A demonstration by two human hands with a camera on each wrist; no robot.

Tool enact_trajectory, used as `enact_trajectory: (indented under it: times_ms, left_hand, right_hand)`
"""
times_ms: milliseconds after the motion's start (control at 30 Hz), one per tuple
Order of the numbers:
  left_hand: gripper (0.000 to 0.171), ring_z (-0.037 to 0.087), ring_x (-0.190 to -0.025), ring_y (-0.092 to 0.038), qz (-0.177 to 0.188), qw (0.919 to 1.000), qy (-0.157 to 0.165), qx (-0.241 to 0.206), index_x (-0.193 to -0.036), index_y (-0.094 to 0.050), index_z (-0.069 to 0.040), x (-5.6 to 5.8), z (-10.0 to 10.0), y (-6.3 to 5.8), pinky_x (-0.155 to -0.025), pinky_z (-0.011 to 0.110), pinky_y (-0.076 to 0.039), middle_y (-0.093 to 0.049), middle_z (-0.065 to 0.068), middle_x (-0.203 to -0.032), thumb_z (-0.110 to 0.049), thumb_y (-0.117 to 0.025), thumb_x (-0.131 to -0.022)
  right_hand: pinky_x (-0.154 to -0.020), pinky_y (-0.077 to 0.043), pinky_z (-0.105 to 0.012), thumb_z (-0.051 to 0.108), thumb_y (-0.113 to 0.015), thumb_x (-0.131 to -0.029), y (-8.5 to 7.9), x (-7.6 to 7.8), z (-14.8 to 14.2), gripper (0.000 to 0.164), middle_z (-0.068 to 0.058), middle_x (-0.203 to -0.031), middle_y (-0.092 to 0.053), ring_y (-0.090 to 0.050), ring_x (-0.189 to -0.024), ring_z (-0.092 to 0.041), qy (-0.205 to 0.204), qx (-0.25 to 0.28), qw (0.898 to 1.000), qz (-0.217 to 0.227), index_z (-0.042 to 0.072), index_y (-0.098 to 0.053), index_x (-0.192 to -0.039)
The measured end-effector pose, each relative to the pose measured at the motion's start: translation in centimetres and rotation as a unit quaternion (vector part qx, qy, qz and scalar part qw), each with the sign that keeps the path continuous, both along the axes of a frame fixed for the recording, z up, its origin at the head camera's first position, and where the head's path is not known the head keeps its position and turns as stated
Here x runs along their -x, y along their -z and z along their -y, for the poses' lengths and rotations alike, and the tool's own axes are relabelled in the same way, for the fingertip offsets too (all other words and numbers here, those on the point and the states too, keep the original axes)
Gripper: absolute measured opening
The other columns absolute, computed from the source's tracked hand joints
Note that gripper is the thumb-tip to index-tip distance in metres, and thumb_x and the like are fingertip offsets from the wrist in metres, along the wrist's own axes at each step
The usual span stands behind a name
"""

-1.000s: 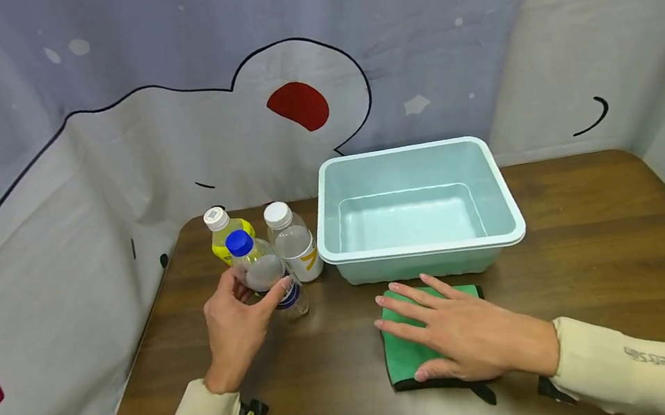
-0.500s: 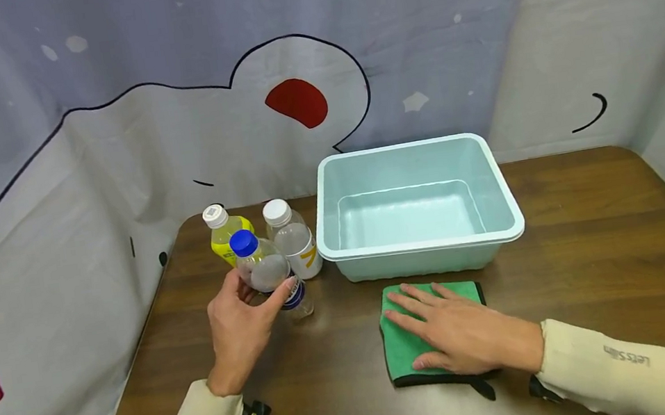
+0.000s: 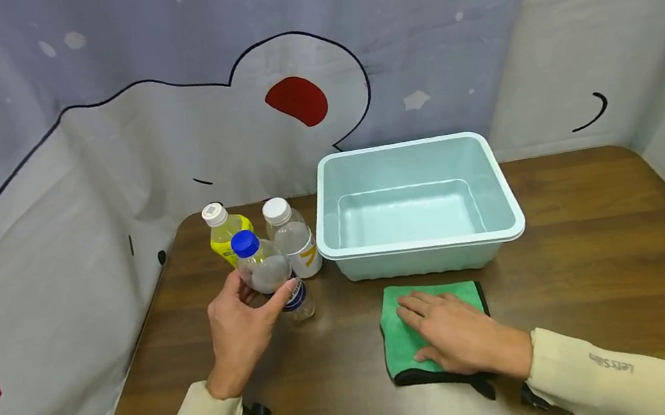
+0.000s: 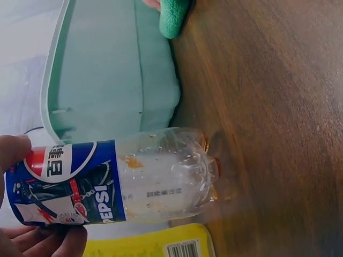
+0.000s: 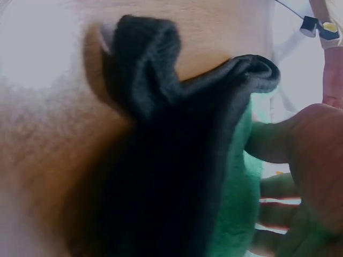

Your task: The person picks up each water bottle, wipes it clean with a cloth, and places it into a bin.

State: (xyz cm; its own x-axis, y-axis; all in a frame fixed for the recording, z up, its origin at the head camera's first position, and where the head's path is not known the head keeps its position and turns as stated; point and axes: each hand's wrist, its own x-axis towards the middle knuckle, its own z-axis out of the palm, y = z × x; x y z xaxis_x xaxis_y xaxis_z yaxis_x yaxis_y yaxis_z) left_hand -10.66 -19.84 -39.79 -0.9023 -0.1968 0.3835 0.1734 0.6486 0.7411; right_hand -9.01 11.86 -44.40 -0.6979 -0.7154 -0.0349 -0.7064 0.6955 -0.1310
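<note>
Your left grip (image 3: pixel 241 328) is pinching a see-through Pepsi bottle (image 4: pixel 158 182), blue-capped, kinda orange-tinged down low; your right grip (image 3: pixel 459 334) rests loosely spread on a fuzzy green, black-trimmed cloth (image 3: pixel 397 343).

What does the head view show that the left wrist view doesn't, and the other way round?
Only the head view shows the round blue plastic cap of the held clear plastic bottle and two round white caps.

Only the left wrist view shows that bottle's readable PEPSI lettering and a black-and-white barcode on the yellow label.

Both show the left hand, pale aqua rectangular plastic tub, green fabric cloth and brown wood-grain tabletop.
</note>
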Motion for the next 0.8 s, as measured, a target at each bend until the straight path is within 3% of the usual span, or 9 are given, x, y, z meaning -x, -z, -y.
enact_trajectory:
  times_ms: [200,467,800]
  left_hand:
    - [0.058,0.024,-0.094,-0.074,0.005,1.0000,-0.001,-0.003,-0.114,-0.062,-0.003,-0.1,0.0,0.0,-0.081,0.039,-0.060,-0.073,0.013,-0.109,-0.034,-0.089,-0.072]
    - [0.057,0.023,-0.093,-0.074,0.002,1.0000,0.005,-0.002,-0.112,-0.063,-0.003,0.0,-0.2,0.2,-0.081,0.039,-0.061,-0.073,0.012,-0.108,-0.033,-0.089,-0.071]
    - [0.059,0.022,-0.094,-0.074,0.000,0.9998,0.018,-0.011,-0.114,-0.062,-0.004,-0.2,-0.7,0.1,-0.083,0.038,-0.060,-0.073,0.011,-0.109,-0.033,-0.089,-0.071]
  right_hand:
    - [-0.080,-0.056,-0.049,0.036,-0.079,-0.081,0.7,0.2,0.4,0.052,-0.005,-0.129,-0.060,-0.057,-0.117,-0.024,0.008,0.047,0.998,-0.032,0.011,-0.063,-0.123]
    - [-0.063,-0.046,-0.028,0.021,-0.081,-0.078,1.3,0.5,0.7,0.023,0.003,-0.097,-0.061,-0.051,-0.088,-0.014,-0.002,0.073,0.994,-0.080,0.017,-0.069,-0.097]
    - [-0.065,-0.044,-0.021,-0.006,-0.068,-0.070,1.2,0.9,-0.3,0.026,0.007,-0.081,-0.058,-0.047,-0.074,-0.009,-0.019,0.166,0.978,-0.123,0.015,-0.066,-0.086]
